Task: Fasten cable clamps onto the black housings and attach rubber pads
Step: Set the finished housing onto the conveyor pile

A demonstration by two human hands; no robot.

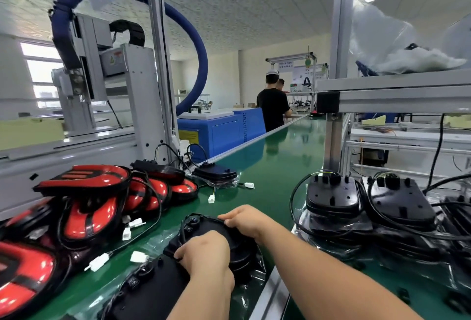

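Black plastic housing [242, 251]: rigid moulded shell, likely light, with a limp trailing cable. It lies on the green worktop [267, 179], with the red lamp pile [102, 205] to its left. Best held by the rim. Left hand [204, 251] is at its near-left edge, fingers curled down, pinching that edge; possibly a clamp beneath, hidden. Right hand [242, 220] is over its far rim, fingers curled, gripping.
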